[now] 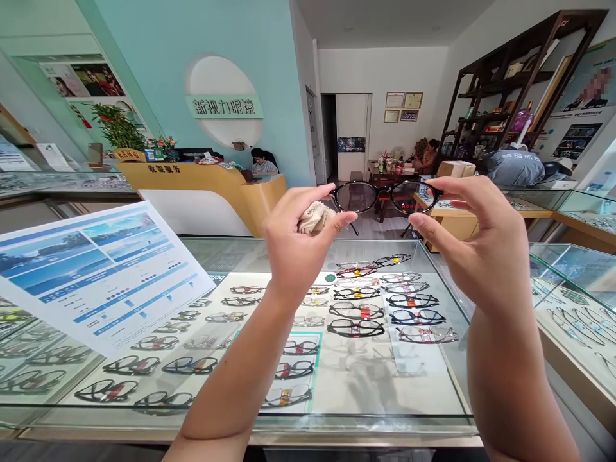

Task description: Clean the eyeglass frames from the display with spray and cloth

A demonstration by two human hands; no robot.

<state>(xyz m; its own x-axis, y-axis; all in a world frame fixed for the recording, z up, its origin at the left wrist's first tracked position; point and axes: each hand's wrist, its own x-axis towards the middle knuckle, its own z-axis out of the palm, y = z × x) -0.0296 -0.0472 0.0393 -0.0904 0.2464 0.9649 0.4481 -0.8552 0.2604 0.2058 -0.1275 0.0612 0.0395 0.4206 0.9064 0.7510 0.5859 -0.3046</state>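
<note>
Head cam: both hands up over the glass counter (366, 420), dark-rimmed glasses (385, 196) held in the air between them, lenses toward the person, well clear of the counter top. Left hand (296, 247) pinches one end of the front w/ thumb + forefinger, beige cloth (314, 218) bunched in the same hand behind the fingers. Right hand (474, 237) pinches the other end, thumb below, forefinger on top of the rim. Temples look open, pointing away + down; can't tell how far

Risks as I judge them:
- grip is fingertip-only at both ends. If one pinch slips, the frame swings on the other hand and prob drops onto the glass top → chipped lens or scratched counter
- pulling or twisting the two ends against each other loads the bridge, the thin part; could bend or crack it
- right thumb tip sits close to the lens edge; any creep inward = smear on the lens
- cloth is loosely wadded and shares the left hand w/ the frame; opening those fingers to shift it also loosens the hold on the rim
- grit in the cloth would scratch a lens; can't tell its condition from here
- printed chart (96, 276) lies on the counter to the left, rows of display frames (359, 311) sit under the glass; neither in the way, but a fall lands right above them
</note>
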